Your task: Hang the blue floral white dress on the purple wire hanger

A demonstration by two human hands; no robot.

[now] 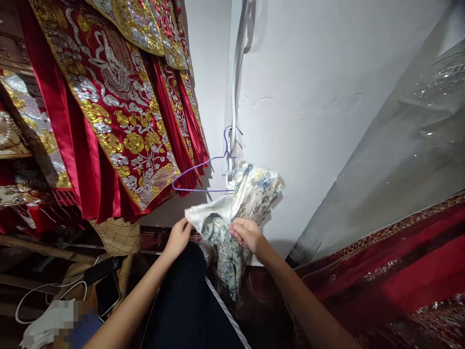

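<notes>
Two hands (178, 237) (247, 232), one floral cloth (250, 194)

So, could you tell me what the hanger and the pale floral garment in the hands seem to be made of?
Hanger: thin wire, apparently metal with a purple coating, bent from a single strand. Floral garment: soft, faintly glossy cloth, perhaps satin or silk, since it crumples and drapes; both hands, left hand and right hand, grip it.

We reach both bare forearms up and forward from the bottom of the view, converging on the floral cloth (242, 203). Our left hand (178, 237) sits at the cloth's lower left corner, fingers curled and pinching its edge, wrist straight. Our right hand (247, 233) is just right of that, at the cloth's middle, knuckles toward us, fingers closed around a gathered fold, wrist slightly bent.
</notes>
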